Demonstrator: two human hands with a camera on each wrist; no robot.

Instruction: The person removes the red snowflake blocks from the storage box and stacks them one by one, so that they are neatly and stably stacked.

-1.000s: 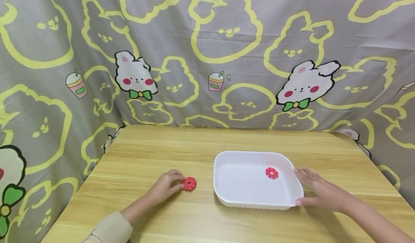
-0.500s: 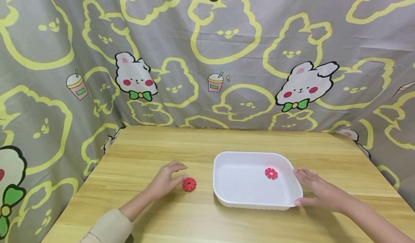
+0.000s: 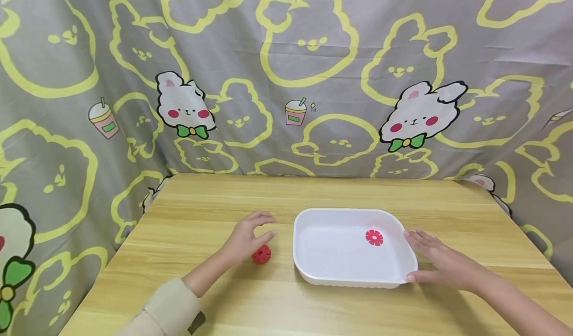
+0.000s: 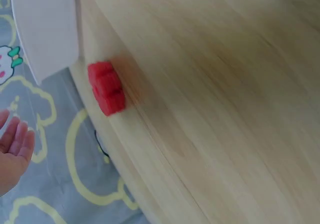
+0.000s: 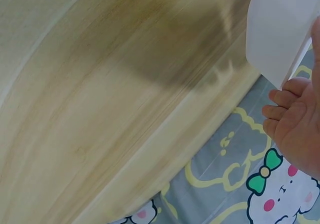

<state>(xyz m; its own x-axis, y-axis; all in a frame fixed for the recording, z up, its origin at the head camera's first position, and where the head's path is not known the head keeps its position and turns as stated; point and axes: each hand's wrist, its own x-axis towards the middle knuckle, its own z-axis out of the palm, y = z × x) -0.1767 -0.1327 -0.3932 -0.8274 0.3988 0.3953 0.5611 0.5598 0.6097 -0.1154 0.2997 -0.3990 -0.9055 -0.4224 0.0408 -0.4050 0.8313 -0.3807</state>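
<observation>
My left hand (image 3: 248,237) hovers just above and beyond a red notched snowflake disc piece (image 3: 261,254) on the table, its fingers apart and holding nothing. In the left wrist view, that red piece (image 4: 106,88) looks thick, like discs stacked together, and stands apart from the left hand (image 4: 15,154). A white plastic tray (image 3: 331,259) stands to its right, with one flat red snowflake disc (image 3: 374,237) lying inside. Against the tray's right end rests my right hand (image 3: 440,262), fingers extended and thumb touching the near corner. The right wrist view shows this hand (image 5: 297,116) beside the tray wall (image 5: 280,31).
A wooden table (image 3: 224,196) carries everything. Behind it and at both sides hangs a grey curtain (image 3: 250,52) printed with yellow outlines and white rabbits. The tray's raised wall stands between the two hands.
My left hand has let go of the red piece and moved up and right past it, fingers spread. The piece stays in place. My right hand and the tray have hardly moved.
</observation>
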